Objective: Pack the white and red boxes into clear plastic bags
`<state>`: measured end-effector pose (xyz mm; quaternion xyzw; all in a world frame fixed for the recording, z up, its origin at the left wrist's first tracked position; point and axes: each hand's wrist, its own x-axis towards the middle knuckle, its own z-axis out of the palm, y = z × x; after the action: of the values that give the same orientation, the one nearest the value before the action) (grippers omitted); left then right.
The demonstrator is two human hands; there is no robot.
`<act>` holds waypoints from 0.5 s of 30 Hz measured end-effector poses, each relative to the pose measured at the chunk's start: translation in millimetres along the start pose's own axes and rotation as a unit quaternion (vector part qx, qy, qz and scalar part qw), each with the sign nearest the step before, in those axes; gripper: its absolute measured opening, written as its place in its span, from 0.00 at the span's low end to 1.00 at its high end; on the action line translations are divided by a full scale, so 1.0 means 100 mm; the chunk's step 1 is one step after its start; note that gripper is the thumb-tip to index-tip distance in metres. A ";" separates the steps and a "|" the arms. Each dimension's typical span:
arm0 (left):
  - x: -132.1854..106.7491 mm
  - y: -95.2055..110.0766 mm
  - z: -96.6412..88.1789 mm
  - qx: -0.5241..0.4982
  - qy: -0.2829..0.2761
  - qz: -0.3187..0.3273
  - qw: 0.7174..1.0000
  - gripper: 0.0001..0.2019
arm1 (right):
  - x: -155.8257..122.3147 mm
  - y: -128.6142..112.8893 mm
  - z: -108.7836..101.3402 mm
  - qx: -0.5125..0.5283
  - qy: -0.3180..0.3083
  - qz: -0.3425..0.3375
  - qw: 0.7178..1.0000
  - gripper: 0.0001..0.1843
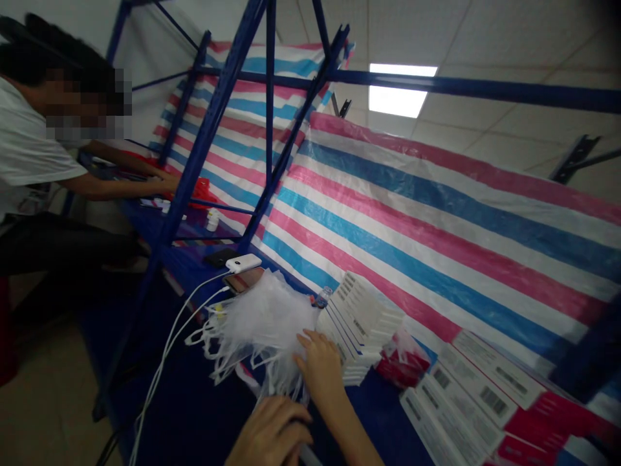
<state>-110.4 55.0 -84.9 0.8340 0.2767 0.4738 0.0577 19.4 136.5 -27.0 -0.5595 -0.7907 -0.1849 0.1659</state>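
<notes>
My right hand (321, 366) lies flat with its fingers spread on a heap of thin white plastic bags (264, 323), right beside a leaning stack of white boxes (363, 320) with barcode labels. Lower down, my left hand (272, 430) is curled at the near edge of the dark blue shelf surface (194, 401), just under the bags' hanging handles. What its fingers close on is hidden.
A white power bank (242, 262), a phone (245, 279) and white cables (165, 362) lie left of the bags. Flat white and red boxes (475, 395) lie at the right. A striped tarp (436, 213) backs the blue rack frame (213, 123). A co-worker (29, 149) leans in at the far left.
</notes>
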 end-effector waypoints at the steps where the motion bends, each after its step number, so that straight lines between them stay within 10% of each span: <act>1: -0.02 -0.06 -0.19 0.052 0.024 -0.020 0.998 0.14 | 0.02 0.02 0.03 0.000 -0.008 0.004 1.000 0.12; 5: -0.03 -0.38 -0.68 0.226 0.071 -0.070 0.969 0.14 | -0.03 0.13 -0.06 0.017 0.036 0.018 0.999 0.10; 9: 0.01 -0.57 -0.77 0.321 0.085 -0.055 0.942 0.16 | -0.22 0.25 -0.34 0.033 0.123 0.009 0.992 0.14; 15: 0.10 -0.29 -0.84 0.197 0.062 -0.007 0.978 0.09 | -0.69 0.48 -0.84 -0.002 0.136 0.002 0.991 0.15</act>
<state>-187.6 70.9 -41.6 0.7961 0.3734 0.4605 -0.1215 91.4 54.4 18.9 -0.5314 -0.7591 -0.2602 0.2715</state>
